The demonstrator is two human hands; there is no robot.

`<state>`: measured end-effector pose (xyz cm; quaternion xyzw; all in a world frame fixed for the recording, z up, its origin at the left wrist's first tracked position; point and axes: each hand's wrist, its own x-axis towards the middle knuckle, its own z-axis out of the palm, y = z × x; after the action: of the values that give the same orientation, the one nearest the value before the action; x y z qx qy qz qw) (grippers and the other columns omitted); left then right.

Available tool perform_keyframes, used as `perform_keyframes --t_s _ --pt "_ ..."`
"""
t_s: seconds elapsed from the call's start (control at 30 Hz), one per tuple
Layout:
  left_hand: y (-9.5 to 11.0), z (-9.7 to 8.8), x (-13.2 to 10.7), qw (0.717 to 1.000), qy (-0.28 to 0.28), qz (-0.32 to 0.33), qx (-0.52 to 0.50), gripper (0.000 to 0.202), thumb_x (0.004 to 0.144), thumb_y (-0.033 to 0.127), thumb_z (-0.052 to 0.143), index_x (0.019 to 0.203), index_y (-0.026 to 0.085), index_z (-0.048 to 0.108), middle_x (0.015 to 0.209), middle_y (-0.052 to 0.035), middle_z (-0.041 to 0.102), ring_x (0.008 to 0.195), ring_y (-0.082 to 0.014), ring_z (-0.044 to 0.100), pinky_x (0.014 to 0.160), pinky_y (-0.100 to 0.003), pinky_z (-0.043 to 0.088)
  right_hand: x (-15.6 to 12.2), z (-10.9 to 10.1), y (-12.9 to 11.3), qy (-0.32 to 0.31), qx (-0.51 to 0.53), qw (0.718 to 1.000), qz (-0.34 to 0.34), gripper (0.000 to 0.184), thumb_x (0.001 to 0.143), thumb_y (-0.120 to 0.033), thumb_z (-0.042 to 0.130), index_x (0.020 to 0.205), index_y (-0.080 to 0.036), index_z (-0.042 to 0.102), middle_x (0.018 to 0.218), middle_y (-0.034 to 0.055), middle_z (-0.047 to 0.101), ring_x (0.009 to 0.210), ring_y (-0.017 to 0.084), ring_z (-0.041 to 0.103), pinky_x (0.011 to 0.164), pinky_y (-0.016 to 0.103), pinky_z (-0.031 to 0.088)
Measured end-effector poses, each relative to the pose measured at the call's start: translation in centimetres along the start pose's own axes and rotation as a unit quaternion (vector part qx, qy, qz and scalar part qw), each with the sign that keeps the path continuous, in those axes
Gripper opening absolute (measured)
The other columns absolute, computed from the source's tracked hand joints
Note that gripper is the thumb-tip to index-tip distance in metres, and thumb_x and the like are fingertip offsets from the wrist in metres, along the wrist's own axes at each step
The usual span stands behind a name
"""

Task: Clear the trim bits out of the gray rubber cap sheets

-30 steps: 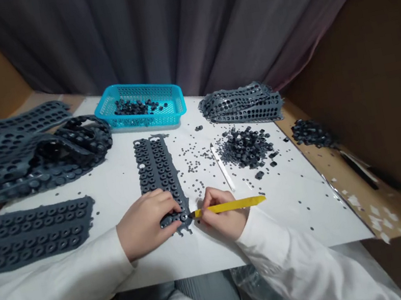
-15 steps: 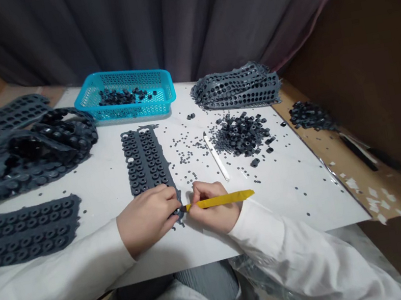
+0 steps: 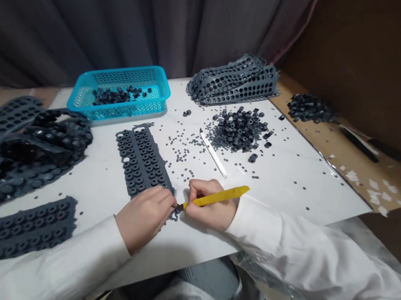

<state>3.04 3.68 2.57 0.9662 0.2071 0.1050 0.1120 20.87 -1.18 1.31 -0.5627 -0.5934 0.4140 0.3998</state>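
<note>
A dark grey rubber strip studded with rings lies lengthwise on the white table. My left hand presses its curled fingers down on the strip's near end. My right hand pinches a yellow stick tool like a pen, its dark tip touching the strip's near right corner beside my left fingertips. The corner itself is mostly hidden by my hands.
A blue basket with loose rings stands at the back. A pile of rings, a white stick and small punched discs lie right of the strip. Perforated rubber sheets lie at the left, front left and back right.
The view has tilted, so everything sits a little higher and further left in frame. My hands stay together at the strip's near end; my left fingers have curled over more of it.
</note>
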Motion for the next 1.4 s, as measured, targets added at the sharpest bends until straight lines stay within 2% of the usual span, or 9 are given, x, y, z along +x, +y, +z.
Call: perform_keyframes --t_s 0.2,0.33,0.43,0.6,0.67,0.8,0.93,1.1,1.4 --pt "-1.2 -2.0 -0.7 0.925 0.043 -0.258 -0.277 0.023 0.087 0.036 0.047 0.087 0.017 0.06 0.078 -0.0018 0.063 0.069 -0.0143 0.057 0.062 -0.023 0.043 0.1 -0.1 0.6 -0.014 0.063 0.998 0.013 0.012 0.057 -0.014 0.053 0.054 -0.019 0.042 0.046 -0.0069 0.044 0.042 0.006 0.036 0.041 0.017 0.026" --pt "-1.5 -2.3 -0.7 0.894 0.042 -0.279 -0.348 0.027 0.085 0.035 0.048 0.103 0.018 0.057 0.08 -0.0024 0.063 0.07 -0.0155 0.058 0.062 -0.026 0.046 0.4 -0.3 0.9 -0.003 0.145 0.989 0.033 0.013 0.062 -0.016 0.055 0.059 -0.02 0.043 0.046 -0.0062 0.05 0.04 0.007 0.044 0.041 0.018 0.032" --pt "-1.5 -2.2 -0.2 0.88 0.014 -0.273 -0.388 0.018 0.079 0.025 0.046 0.087 0.017 0.06 0.074 -0.001 0.061 0.065 -0.0136 0.055 0.059 -0.025 0.045 0.6 -0.2 1.0 -0.004 0.107 0.994 0.021 0.013 0.061 -0.013 0.055 0.059 -0.02 0.044 0.048 -0.0056 0.052 0.041 0.007 0.045 0.042 0.018 0.031" --pt "-1.7 -1.8 1.0 0.723 -0.006 -0.314 -0.615 0.005 0.063 0.014 0.041 0.064 0.017 0.045 0.061 0.0009 0.051 0.05 -0.0103 0.047 0.046 -0.022 0.039 0.7 0.0 1.1 -0.002 0.047 0.999 0.007 0.013 0.062 -0.013 0.054 0.059 -0.02 0.043 0.048 -0.0052 0.05 0.043 0.008 0.042 0.043 0.019 0.029" --pt "-1.8 -1.8 1.2 0.699 -0.005 -0.32 -0.64 0.008 0.068 0.017 0.042 0.061 0.018 0.039 0.06 0.0016 0.048 0.047 -0.0089 0.044 0.043 -0.021 0.036 0.8 0.0 0.8 0.001 0.026 1.0 0.006 0.014 0.061 -0.014 0.054 0.057 -0.02 0.042 0.048 -0.0056 0.049 0.044 0.008 0.04 0.044 0.019 0.028" --pt "-2.0 -2.1 1.2 0.831 -0.023 -0.272 -0.486 0.015 0.086 0.028 0.041 0.079 0.018 0.048 0.052 0.0062 0.041 0.046 -0.009 0.04 0.045 -0.02 0.032 1.3 -0.2 -0.7 -0.007 -0.041 0.999 -0.003 0.016 0.059 -0.012 0.052 0.053 -0.02 0.039 0.046 -0.0066 0.044 0.043 0.007 0.036 0.045 0.019 0.029" --pt "-1.9 -2.0 0.9 0.953 -0.038 -0.141 -0.266 0.026 0.091 0.021 0.032 0.102 0.019 0.056 0.073 0.0009 0.058 0.066 -0.0115 0.054 0.064 -0.022 0.041 2.2 -0.4 -1.6 -0.038 -0.09 0.995 -0.02 0.017 0.059 -0.011 0.053 0.052 -0.02 0.04 0.045 -0.0068 0.042 0.044 0.007 0.036 0.047 0.02 0.029" --pt "-1.2 -1.2 0.6 0.989 -0.055 -0.058 -0.127 0.02 0.087 0.022 0.044 0.096 0.016 0.061 0.088 -0.0072 0.057 0.086 -0.0187 0.052 0.077 -0.028 0.042 2.6 -0.5 -0.4 -0.058 -0.036 0.997 -0.019 0.016 0.06 -0.015 0.056 0.054 -0.019 0.041 0.048 -0.0062 0.045 0.045 0.007 0.039 0.044 0.019 0.027" --pt "-1.0 -0.1 0.6 0.996 -0.084 -0.028 -0.015 0.026 0.092 0.015 0.035 0.077 0.015 0.056 0.081 -0.007 0.056 0.076 -0.0187 0.049 0.072 -0.03 0.042 2.4 -0.6 0.0 -0.046 -0.039 0.998 -0.031 0.015 0.059 -0.013 0.053 0.053 -0.019 0.041 0.047 -0.0066 0.043 0.044 0.006 0.036 0.043 0.018 0.026"
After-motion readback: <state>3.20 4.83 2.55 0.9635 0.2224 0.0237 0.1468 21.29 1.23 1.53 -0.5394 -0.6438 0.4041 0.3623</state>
